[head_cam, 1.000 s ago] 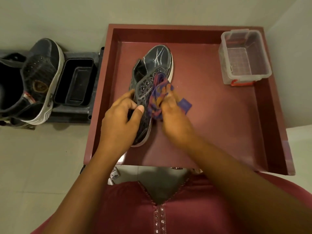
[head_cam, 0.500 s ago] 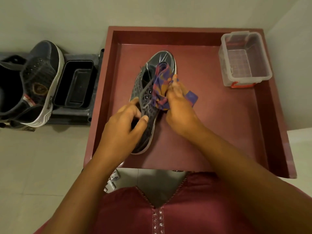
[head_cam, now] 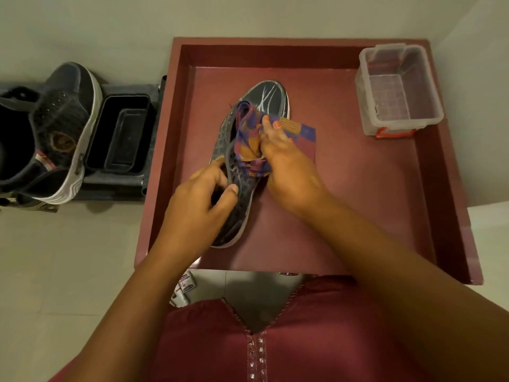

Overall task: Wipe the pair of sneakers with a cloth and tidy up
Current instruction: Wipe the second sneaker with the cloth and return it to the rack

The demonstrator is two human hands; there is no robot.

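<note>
A dark grey sneaker (head_cam: 268, 96) with white toe lines lies in the maroon tray (head_cam: 358, 216), toe pointing away from me. My left hand (head_cam: 201, 208) grips its heel end, thumb over the collar. My right hand (head_cam: 286, 164) holds a bunched purple, blue and orange cloth (head_cam: 252, 139) against the sneaker's tongue and lacing. One cloth corner lies flat on the tray floor to the right. The second sneaker (head_cam: 64, 125) leans on a black rack at the far left.
A clear plastic box (head_cam: 399, 89) with red clips stands in the tray's back right corner. A black rectangular bin (head_cam: 121, 133) sits on the rack beside the second sneaker. Pale tiled floor lies around the tray. A small printed packet (head_cam: 186, 285) lies under the tray's near edge.
My right hand has slid the cloth from the sneaker's middle toward the toe. My left hand has kept its grip on the heel.
</note>
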